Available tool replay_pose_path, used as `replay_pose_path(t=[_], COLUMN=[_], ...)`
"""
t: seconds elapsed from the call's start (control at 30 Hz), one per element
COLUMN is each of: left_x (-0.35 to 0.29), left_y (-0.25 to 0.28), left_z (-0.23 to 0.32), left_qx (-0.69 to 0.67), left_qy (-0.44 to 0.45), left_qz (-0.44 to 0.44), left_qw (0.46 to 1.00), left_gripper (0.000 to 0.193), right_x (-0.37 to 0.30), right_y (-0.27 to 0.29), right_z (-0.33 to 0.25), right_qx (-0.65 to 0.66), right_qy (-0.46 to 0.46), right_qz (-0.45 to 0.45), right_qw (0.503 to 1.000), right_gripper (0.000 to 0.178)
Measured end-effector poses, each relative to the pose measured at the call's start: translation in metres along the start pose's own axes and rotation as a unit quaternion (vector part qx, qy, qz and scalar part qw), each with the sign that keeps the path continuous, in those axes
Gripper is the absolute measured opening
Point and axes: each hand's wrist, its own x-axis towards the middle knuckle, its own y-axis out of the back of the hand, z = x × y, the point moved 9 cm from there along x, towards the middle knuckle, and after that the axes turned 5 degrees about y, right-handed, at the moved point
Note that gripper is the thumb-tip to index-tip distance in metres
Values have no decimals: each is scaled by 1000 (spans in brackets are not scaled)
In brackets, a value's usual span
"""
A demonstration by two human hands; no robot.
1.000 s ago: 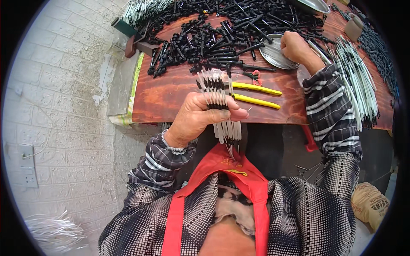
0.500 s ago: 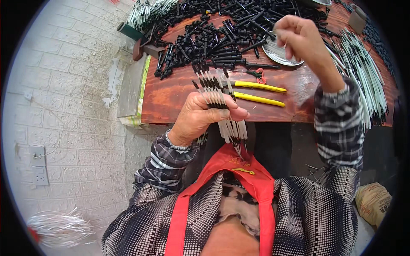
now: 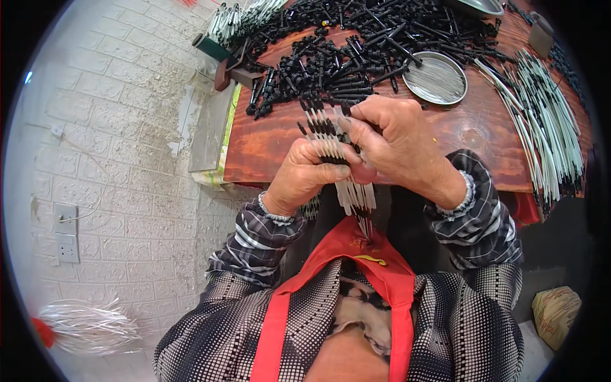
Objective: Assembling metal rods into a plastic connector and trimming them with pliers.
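Observation:
My left hand (image 3: 304,175) is closed round a fanned bunch of thin black-and-white sticks (image 3: 323,135). Their black tips point up and away from me, and the pale lower ends hang over the red apron (image 3: 375,249). Beside those tips, my right hand (image 3: 402,135) pinches with thumb and forefinger. Whatever lies between its fingertips is too small to make out. Beyond it on the table stands a round metal dish (image 3: 439,102) holding fine, wire-like pieces (image 3: 435,77).
A heap of black rod-shaped parts (image 3: 356,54) covers the far side of the reddish wooden table (image 3: 264,146). White-and-black sticks (image 3: 541,124) lie at the right edge. At the far left sits a dark green tube (image 3: 210,46), near the white brick wall (image 3: 121,159).
My right hand has come down and left from beside the dish to the bunch's tips. It now hides the yellow-handled pliers and red-handled tool. My left hand keeps its grip.

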Motion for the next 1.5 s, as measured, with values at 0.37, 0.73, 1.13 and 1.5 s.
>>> replay_pose_path(t=[0.37, 0.73, 1.13, 1.5], left_x=[2, -1, 2, 3], left_y=[-1, -4, -2, -3], left_z=[-2, 2, 0, 0], left_qx=[59, -4, 23, 5], left_qy=[9, -8, -13, -20], left_qz=[-25, 1, -1, 0], left_qw=[998, 1000, 1000, 1000], left_gripper=[18, 17, 17, 17], right_x=[8, 11, 14, 15], right_y=[-14, 4, 12, 18], right_z=[28, -4, 5, -2], right_qx=[144, -14, -196, -192], right_qy=[-123, 84, 16, 42], right_qz=[-16, -60, -238, -190], right_qw=[982, 995, 951, 962], right_gripper=[17, 20, 37, 43])
